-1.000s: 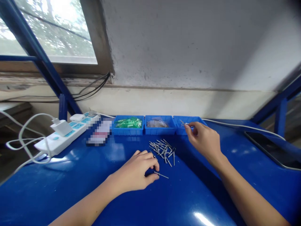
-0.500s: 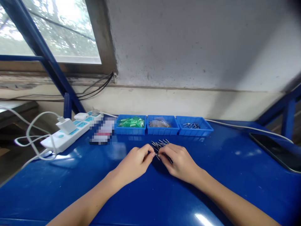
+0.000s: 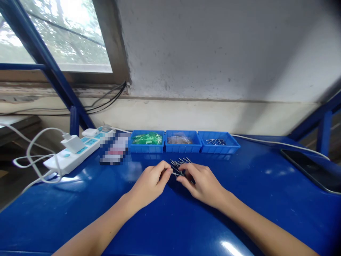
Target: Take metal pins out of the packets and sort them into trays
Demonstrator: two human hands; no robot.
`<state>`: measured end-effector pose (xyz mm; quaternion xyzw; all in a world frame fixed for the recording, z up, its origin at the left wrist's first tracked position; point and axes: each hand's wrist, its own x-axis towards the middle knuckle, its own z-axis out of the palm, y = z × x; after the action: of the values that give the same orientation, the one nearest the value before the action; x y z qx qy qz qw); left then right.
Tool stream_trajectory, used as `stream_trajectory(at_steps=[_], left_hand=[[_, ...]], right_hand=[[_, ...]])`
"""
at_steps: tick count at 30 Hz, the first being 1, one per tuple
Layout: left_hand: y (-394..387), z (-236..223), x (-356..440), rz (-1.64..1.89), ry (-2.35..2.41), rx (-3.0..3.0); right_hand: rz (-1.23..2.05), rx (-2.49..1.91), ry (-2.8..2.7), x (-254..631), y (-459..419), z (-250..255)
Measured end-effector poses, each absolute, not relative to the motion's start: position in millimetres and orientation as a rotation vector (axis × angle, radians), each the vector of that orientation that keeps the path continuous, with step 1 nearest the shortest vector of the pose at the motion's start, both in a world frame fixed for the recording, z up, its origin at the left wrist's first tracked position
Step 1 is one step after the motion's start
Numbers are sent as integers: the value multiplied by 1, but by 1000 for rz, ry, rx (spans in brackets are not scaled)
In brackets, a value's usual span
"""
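My left hand is closed, thumb and forefinger pinching one end of a blind rivet. The rivet's other end points right, toward my right hand. That hand has its thumb and forefinger apart, with the rivet's tip close to the gap between them; whether they touch it is hard to see. Just behind the fingers, a pile of blind rivets lies on the blue table, partly covered by my right hand. More rivets lie in the blue bin at the right of the row.
Two more blue bins stand in the row: one with green packets, one with clear plastic bags. To the left are a power strip with white cables and a pixelated item. A phone lies far right.
My right hand came back from the right bin to meet my left hand by the pile. Since then its fingers have parted, while my left hand pinches the rivet.
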<state>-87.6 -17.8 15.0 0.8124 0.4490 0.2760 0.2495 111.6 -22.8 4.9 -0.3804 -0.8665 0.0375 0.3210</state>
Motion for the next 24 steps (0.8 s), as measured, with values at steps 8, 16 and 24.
stream_trajectory(at_steps=[8,16,24], left_hand=[[-17,11,-88,746,1235,2208],[-17,14,-89,640,1237,2238],[-6,3,-88,218,1215,2789]], right_hand=[[-134,-870,-2337,113,-28,5],[-301,-912,-2196,122,-19,15],[-471,-1804,-1587,198,17,27]])
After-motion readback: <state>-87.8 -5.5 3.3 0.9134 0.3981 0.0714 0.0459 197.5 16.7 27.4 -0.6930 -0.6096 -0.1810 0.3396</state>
